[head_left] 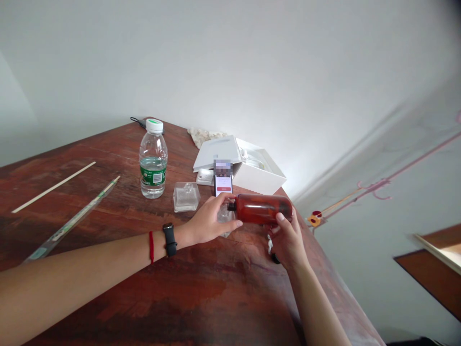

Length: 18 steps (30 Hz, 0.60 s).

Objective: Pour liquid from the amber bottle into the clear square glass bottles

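Observation:
My right hand [288, 240] grips an amber-brown plastic bottle [264, 208], held on its side with its dark neck pointing left. My left hand [211, 222] is closed round a small clear glass container [226, 217] just under the bottle's neck; a black watch and a red string sit on that wrist. A second clear square glass bottle [186, 197] stands on the wooden table [180, 288] just left of my left hand.
A capped water bottle [153, 159] stands behind the glass bottle. A phone [223, 179] leans upright against an open white box [252, 168]. A wooden stick [54, 187] and a long wrapped rod [72, 221] lie at the left. The table edge drops off to the right.

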### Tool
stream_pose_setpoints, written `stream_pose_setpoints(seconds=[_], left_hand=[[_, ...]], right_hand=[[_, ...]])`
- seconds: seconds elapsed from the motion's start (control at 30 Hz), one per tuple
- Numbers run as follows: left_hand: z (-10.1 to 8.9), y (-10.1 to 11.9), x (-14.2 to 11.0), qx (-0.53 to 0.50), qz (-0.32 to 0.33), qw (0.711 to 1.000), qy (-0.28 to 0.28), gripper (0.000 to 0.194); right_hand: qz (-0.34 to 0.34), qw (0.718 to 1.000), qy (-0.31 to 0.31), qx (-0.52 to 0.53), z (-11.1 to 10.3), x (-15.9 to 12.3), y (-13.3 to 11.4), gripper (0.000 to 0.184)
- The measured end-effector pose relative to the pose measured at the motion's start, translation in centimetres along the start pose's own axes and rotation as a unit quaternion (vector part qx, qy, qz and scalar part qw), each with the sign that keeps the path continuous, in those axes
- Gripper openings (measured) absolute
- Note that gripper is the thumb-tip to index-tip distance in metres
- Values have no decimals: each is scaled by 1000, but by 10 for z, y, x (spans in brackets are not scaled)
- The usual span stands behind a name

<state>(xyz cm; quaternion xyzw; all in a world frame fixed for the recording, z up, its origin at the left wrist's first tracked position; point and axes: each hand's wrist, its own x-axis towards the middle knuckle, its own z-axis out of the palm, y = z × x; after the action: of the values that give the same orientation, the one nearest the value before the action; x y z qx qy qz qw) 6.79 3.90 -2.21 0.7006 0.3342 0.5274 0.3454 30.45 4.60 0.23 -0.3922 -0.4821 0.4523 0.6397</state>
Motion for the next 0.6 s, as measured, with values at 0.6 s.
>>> stream_pose_setpoints(seconds=[0.6], left_hand=[[1, -3, 0, -6, -5, 1000, 7, 58]], right_hand=[[13, 1000, -4, 1, 1, 1, 0, 43]])
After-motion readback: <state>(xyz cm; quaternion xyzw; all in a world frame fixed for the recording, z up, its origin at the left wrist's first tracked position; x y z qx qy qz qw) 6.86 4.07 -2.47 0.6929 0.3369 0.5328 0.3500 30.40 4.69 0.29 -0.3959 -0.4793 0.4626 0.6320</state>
